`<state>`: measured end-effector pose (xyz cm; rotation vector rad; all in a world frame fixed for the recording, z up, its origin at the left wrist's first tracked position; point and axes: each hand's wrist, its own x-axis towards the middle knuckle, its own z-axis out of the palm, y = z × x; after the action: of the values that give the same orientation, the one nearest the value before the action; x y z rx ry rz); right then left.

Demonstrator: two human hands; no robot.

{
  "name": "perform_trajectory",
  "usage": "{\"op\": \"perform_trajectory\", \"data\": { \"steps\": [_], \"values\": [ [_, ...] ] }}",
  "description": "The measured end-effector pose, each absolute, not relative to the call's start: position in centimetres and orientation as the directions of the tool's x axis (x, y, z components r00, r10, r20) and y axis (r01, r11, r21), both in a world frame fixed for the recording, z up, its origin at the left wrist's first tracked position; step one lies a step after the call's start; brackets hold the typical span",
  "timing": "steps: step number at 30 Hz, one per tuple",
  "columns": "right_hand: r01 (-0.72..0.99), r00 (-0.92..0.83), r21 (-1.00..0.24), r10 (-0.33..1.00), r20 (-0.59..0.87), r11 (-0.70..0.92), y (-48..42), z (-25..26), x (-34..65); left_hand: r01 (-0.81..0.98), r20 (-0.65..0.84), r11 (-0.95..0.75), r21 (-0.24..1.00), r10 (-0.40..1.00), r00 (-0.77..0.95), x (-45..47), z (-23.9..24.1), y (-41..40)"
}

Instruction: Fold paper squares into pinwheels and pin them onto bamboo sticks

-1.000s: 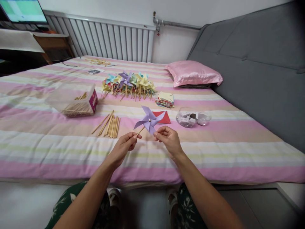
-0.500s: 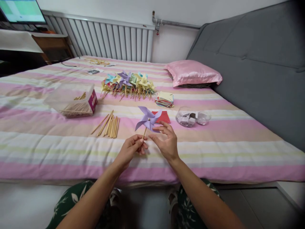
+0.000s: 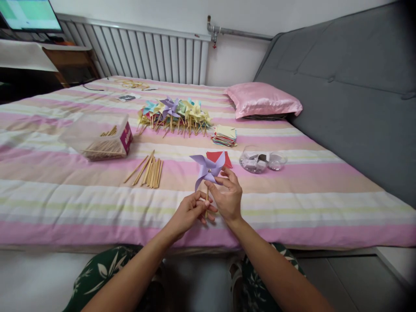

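Observation:
Just above the front of the bed is a purple paper pinwheel (image 3: 205,168) on a short wooden stick. The stick stands nearly upright, and my left hand (image 3: 191,211) pinches it between thumb and fingers. At the right side of the pinwheel, my right hand (image 3: 229,198) has its thumb just under the hub and its fingers around the right-hand blade. A silvery pin head shows at the pinwheel's centre. Behind the blades lies some red paper (image 3: 227,161), partly covered from view.
Wooden sticks (image 3: 151,171) lie left, near a clear plastic box (image 3: 97,138) holding more. Finished pinwheels (image 3: 182,110) are heaped farther back, beside stacked coloured paper squares (image 3: 224,135). Right are a clear round container (image 3: 253,159) with small items, its smaller neighbour (image 3: 277,160), and a pink pillow (image 3: 264,99).
Both hands have brought the pinwheel slightly right and nearer to me. Its blades have turned, the stick is more upright, and my right thumb has moved in close to the hub.

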<state>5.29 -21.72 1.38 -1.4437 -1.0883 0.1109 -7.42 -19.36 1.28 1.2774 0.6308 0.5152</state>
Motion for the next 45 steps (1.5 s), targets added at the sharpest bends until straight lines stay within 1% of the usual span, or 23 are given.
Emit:
{"op": "perform_trajectory", "data": {
  "steps": [10,12,14,16,18,22,27,32,40,45],
  "values": [
    [0.561,0.487,-0.797,0.690,0.535,0.223,-21.8,1.4,5.3,-0.003,-0.146,0.219,0.976,0.660,0.737,-7.6,1.3,-19.1],
    [0.569,0.494,-0.787,0.666,0.560,0.240,-22.0,1.7,5.3,0.003,-0.153,0.215,0.977,0.685,0.712,-7.8,1.2,-18.7],
    [0.595,0.506,-0.758,0.609,0.611,0.266,-22.2,2.1,5.6,0.016,-0.155,0.196,0.980,0.721,0.675,-8.2,1.1,-18.1],
    [0.636,0.511,-0.718,0.542,0.667,0.284,-22.2,2.4,6.0,0.049,-0.138,0.137,0.989,0.768,0.625,-8.6,0.8,-17.5],
    [0.684,0.490,-0.674,0.509,0.708,0.279,-22.1,2.7,6.6,0.104,-0.083,0.028,0.994,0.817,0.571,-9.1,0.5,-17.0],
    [0.778,0.414,-0.594,0.545,0.729,0.204,-21.9,2.8,7.4,0.221,0.028,-0.166,0.961,0.854,0.519,-10.0,0.3,-16.4],
    [0.852,0.333,-0.508,0.620,0.710,0.124,-21.8,2.7,7.6,0.368,0.099,-0.302,0.879,0.872,0.480,-10.6,0.7,-16.2],
    [0.856,0.299,-0.498,0.648,0.700,0.143,-21.7,2.5,7.6,0.395,0.095,-0.315,0.863,0.869,0.486,-10.6,1.2,-16.3],
    [0.850,0.284,-0.496,0.639,0.715,0.176,-21.4,2.1,7.8,0.350,0.078,-0.292,0.890,0.854,0.515,-10.6,1.0,-16.3],
    [0.843,0.320,-0.505,0.583,0.746,0.184,-21.6,2.6,7.8,0.392,0.097,-0.315,0.864,0.869,0.486,-11.0,0.9,-15.9]
  ]
}}
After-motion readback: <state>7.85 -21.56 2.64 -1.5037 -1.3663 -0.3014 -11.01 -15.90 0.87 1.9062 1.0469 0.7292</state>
